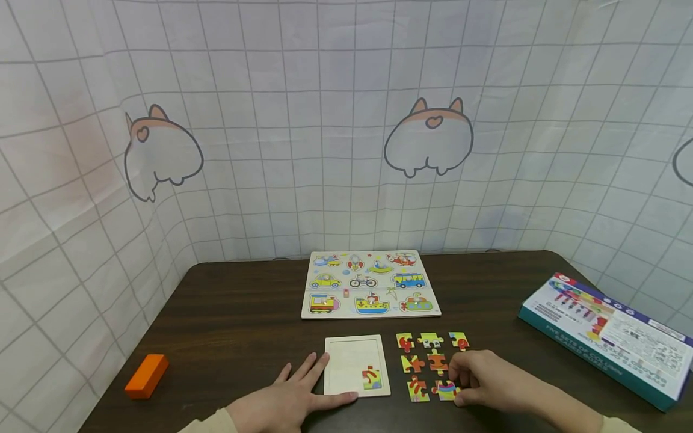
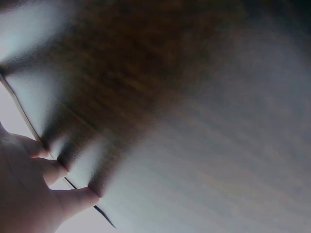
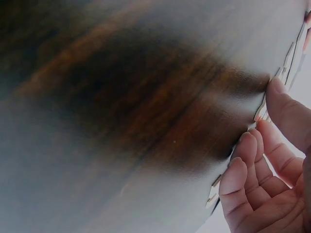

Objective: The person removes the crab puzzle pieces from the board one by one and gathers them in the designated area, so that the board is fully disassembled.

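Observation:
My left hand lies spread at the puzzle frame, a pale square tray, with fingertips at its left edge and the thumb along its lower edge. One puzzle piece sits in the tray's lower right corner. The left wrist view shows the hand's fingers straight on the table. To the tray's right, several loose pieces lie in rough rows. My right hand, fingers curled, has thumb and forefinger at the right side of a multicoloured puzzle piece. In the right wrist view, a piece edge shows between its thumb and forefinger.
Behind the tray lies a vehicle peg board. A teal-edged box rests at the table's right side, an orange block at its left. A white gridded curtain hangs around the dark table.

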{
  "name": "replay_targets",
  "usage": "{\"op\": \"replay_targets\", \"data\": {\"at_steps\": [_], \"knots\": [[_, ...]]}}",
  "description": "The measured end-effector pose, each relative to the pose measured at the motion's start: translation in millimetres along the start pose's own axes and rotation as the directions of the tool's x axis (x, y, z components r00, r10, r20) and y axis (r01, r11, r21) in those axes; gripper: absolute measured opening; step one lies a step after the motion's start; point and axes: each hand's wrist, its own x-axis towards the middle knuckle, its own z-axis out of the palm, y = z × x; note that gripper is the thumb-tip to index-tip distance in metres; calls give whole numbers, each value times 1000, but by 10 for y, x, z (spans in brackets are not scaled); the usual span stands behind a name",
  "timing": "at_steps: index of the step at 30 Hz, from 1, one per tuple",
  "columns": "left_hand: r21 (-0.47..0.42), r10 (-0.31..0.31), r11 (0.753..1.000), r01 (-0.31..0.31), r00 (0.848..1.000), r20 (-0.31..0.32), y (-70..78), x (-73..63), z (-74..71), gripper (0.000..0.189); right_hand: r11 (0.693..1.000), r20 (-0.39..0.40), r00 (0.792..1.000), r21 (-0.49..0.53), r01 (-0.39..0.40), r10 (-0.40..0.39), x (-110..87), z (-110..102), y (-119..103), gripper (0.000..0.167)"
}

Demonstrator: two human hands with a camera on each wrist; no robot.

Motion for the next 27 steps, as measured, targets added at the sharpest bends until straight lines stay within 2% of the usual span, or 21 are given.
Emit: {"op": "replay_targets", "data": {"at_steps": [3, 6, 9, 13, 19, 27], "knots": [[10, -17, 1000, 17, 1000, 6, 5, 0, 5, 91, 1000, -12, 1000, 6, -29, 29, -52, -46, -247, 22], [12, -21, 1000, 21, 1000, 4, 19, -14, -9, 90, 999, -41, 999, -10, -35, 35, -65, -90, -392, 14], [10, -10, 1000, 10, 1000, -1, 37, -42, -39, 88, 999, -89, 996, -46, -11, 7, -24, -123, -490, 9], [12, -29, 1000, 29, 1000, 2, 138, -112, -104, 88, 995, -127, 990, -94, 45, -56, 110, -105, -629, 7], [37, -59, 998, 59, 998, -9, 257, -180, -149, 88, 984, -68, 991, -142, 104, -115, 413, 46, -895, 14], [35, -40, 999, 40, 999, 5, 246, -170, -162, 89, 962, 4, 993, -249, 116, -119, 732, 228, -1185, 20]]}}
